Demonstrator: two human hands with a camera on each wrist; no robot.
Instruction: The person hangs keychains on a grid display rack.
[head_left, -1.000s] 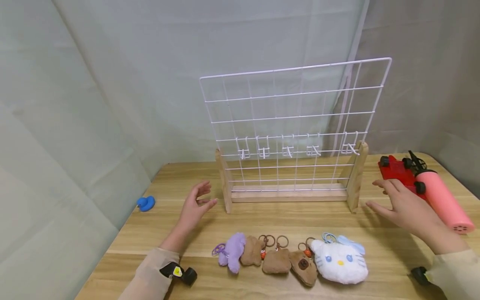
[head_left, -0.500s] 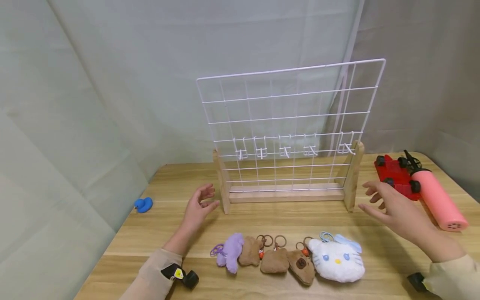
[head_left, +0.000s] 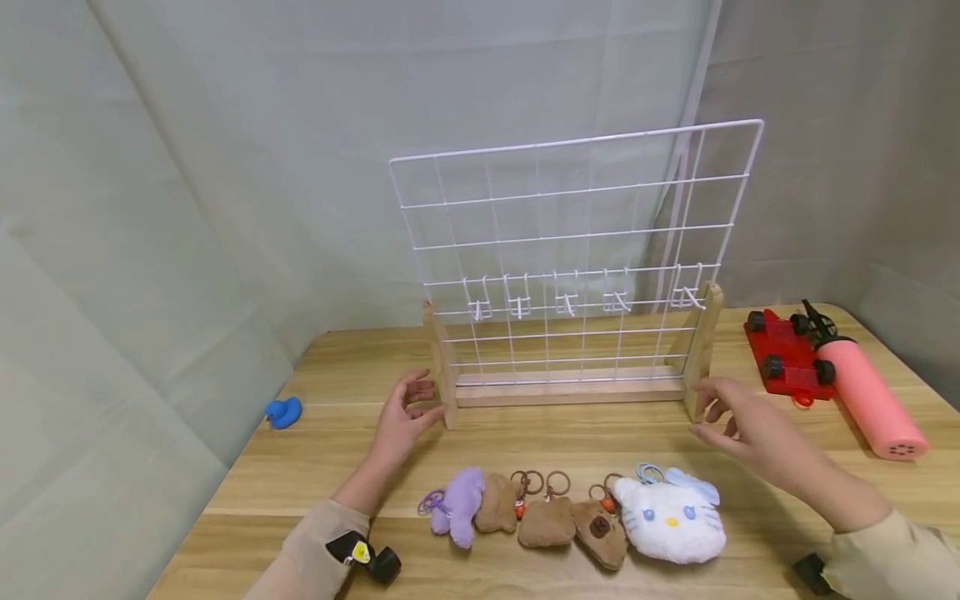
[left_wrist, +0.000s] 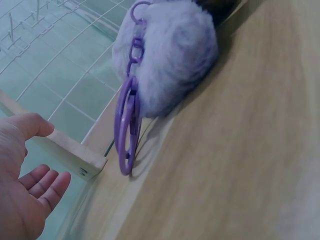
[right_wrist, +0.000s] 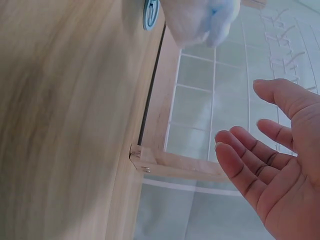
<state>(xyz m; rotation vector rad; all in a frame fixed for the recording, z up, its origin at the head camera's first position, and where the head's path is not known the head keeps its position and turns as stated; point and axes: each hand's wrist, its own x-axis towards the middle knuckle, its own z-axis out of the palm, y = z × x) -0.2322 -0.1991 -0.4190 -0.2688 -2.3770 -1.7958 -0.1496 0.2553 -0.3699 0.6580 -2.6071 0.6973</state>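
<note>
A white wire grid rack (head_left: pixel 566 273) stands upright in a wooden base, with several wire hooks (head_left: pixel 566 305) hanging in a row. Beside its left wooden post (head_left: pixel 441 367) is my left hand (head_left: pixel 401 421), fingers loosely bent and holding nothing. My right hand (head_left: pixel 757 433) has its fingertips right at the right wooden post (head_left: pixel 702 354); the right wrist view shows a gap between thumb and fingers. In front of the rack lies a row of plush keychains: a purple one (head_left: pixel 459 504), brown ones (head_left: pixel 547 523) and a white cat face (head_left: pixel 671 521) with a blue bow.
A blue rubber duck (head_left: pixel 283 412) sits near the table's left edge. On the right lie a red toy car (head_left: pixel 787 350) with black wheels and a pink cylinder (head_left: pixel 873 400) with a black top. Pale curtains (head_left: pixel 225 167) hang behind the table (head_left: pixel 255 483).
My right hand has moved left, from beside the red toy car to the right post. The left hand has edged closer to the left post. The view has shifted slightly.
</note>
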